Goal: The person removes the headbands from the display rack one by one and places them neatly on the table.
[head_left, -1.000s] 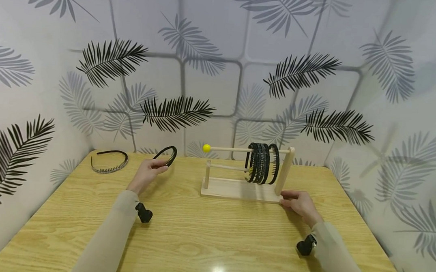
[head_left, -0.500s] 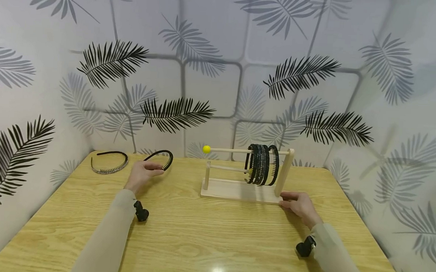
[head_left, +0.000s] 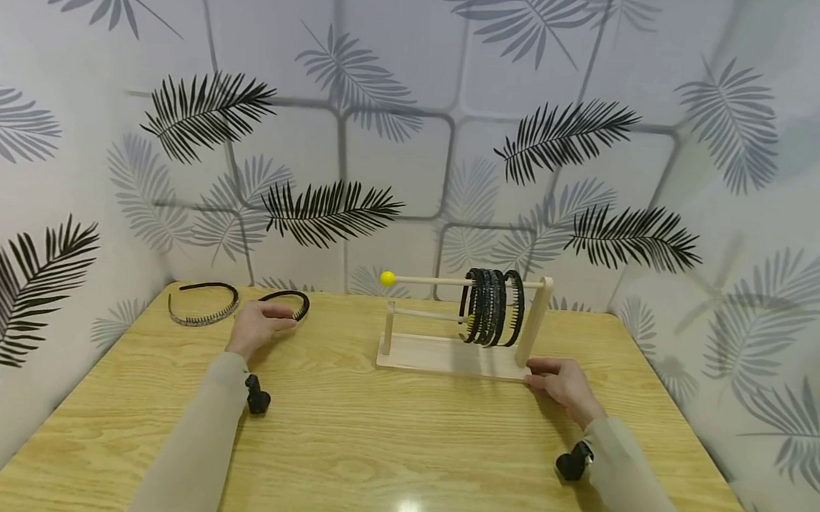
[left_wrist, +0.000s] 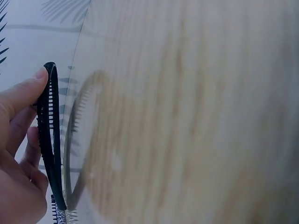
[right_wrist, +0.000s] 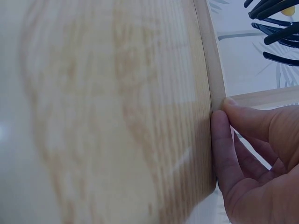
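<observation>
Headband [left_wrist: 44, 135] sits pinched in the left hand [head_left: 261, 327], a second band [head_left: 204, 321] lying left of it on the counter [head_left: 374, 438]. The right hand [head_left: 565, 385] grips the wooden rack [head_left: 426, 352], presumably steadying it; hung bands [head_left: 493, 309] line its rod between both hands.

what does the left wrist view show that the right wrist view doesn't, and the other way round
Only the left wrist view: the left hand pinching a black headband, with part of a speckled headband below it.
Only the right wrist view: the right hand at the wooden stand, several dark bands and part of a yellow ball.
Both: the wood-grain tabletop and leaf-patterned wall.
</observation>
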